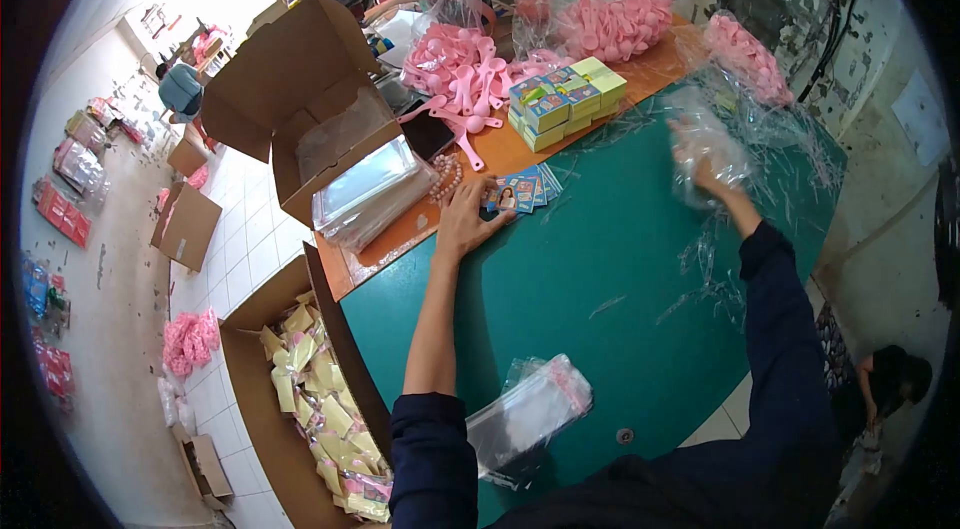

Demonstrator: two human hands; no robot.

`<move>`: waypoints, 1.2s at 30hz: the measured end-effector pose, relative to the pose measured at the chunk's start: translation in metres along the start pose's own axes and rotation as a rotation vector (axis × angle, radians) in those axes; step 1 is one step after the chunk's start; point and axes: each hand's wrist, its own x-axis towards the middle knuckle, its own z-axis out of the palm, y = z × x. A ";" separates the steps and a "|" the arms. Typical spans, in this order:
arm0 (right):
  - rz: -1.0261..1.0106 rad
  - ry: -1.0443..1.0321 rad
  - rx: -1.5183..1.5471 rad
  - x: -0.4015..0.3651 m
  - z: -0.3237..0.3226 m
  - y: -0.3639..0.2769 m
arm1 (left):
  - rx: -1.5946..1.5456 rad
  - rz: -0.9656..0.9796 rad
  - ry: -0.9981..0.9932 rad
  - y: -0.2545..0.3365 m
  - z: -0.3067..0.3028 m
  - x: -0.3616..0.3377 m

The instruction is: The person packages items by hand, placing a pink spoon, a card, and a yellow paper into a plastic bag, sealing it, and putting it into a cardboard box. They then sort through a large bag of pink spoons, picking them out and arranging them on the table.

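My left hand (466, 218) lies on the table with its thumb apart and its fingers stretched toward a small fan of printed cards (522, 191), touching their left edge. At the right, my right hand (696, 157) is wrapped in or around crumpled clear plastic film (722, 144); its fingers are partly veiled by the film and slightly blurred. Beyond the cards stand stacked blocks of small yellow-edged cards (568, 101). Pink plastic spoons (465, 79) are heaped behind my left hand. Close to my body lies a stack of clear plastic bags (535, 414).
An open cardboard box (335, 129) stands at the back left, with clear sleeves (370, 191) beside it. Another box (240, 354) holds many packed yellow-card pieces. Bagged pink spoons (620, 21) and plastic scraps (790, 134) lie at the back. Other people are at left and lower right.
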 end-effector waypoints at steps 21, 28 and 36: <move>-0.409 0.093 0.632 0.024 -0.009 -0.158 | 0.080 0.088 -0.075 0.015 -0.009 0.000; 0.130 -0.200 0.043 0.016 0.055 0.014 | 0.153 0.072 -0.054 0.021 -0.010 -0.001; -0.482 0.126 0.230 0.013 0.018 -0.137 | 0.076 0.061 -0.026 0.027 -0.015 0.002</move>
